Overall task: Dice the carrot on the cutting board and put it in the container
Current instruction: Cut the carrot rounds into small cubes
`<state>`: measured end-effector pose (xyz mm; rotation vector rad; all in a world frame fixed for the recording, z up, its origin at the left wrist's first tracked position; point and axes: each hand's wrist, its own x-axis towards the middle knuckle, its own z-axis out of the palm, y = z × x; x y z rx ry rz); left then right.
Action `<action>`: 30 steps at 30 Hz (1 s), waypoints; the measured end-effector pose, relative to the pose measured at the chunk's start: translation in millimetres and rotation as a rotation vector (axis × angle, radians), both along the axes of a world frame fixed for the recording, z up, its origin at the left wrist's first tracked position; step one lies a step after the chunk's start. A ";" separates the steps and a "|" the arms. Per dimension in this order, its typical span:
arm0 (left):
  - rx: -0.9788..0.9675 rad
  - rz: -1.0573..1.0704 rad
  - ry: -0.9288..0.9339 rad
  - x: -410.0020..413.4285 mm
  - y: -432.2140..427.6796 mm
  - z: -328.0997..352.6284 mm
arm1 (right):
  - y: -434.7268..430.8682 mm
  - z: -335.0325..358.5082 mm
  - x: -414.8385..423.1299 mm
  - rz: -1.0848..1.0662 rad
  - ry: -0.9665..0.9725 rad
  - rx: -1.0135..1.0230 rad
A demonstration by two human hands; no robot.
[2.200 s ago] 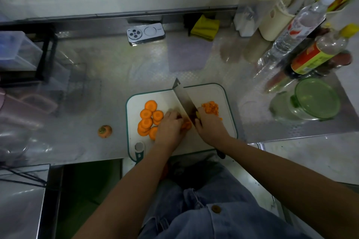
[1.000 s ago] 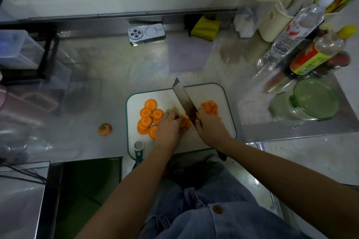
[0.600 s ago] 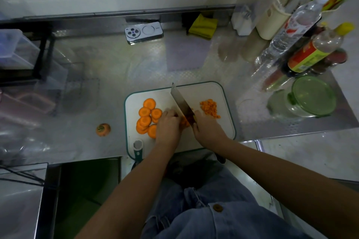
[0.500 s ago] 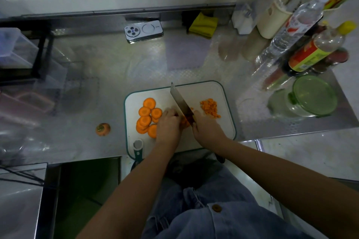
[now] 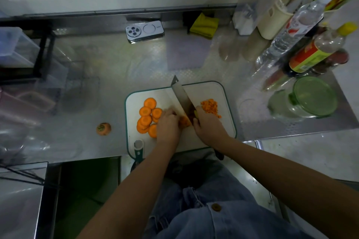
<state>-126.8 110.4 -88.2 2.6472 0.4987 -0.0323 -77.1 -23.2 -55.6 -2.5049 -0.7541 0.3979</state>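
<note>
A: Where was the carrot at that moment?

B: All on the board (image 5: 204,91). The slices (image 5: 147,117) lay at 9 o'clock from the left hand (image 5: 168,126). The dice (image 5: 209,107) lay at 12 o'clock from the right hand (image 5: 208,128). One piece (image 5: 184,121) sat between the two hands.

A: And the grips?

B: The right hand was closed round the handle of the knife (image 5: 182,101), and the handle was mostly hidden under it. The left hand had its fingers bent down over the piece and held it on the board.

A: Which relation decided the next cut?

B: In my opinion, the blade against the piece. The blade ran from 5 o'clock at the handle to 11 o'clock at the tip. The piece lay at its 9 o'clock side, touching or only just beside it; I could not tell. So each cut would move toward the left fingers, which were very near.

A: And the container?

B: The container (image 5: 303,103) stood well apart, at 3 o'clock from the board, nearer to the right hand.
</note>
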 end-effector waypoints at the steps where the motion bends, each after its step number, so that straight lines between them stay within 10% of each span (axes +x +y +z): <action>1: -0.003 0.005 0.006 0.3 -0.1 -0.6 | -1.0 0.4 -0.3 0.015 0.003 -0.007; 30: -0.094 -0.005 -0.039 -8.3 3.1 -1.3 | 2.8 8.9 0.1 0.011 0.019 -0.020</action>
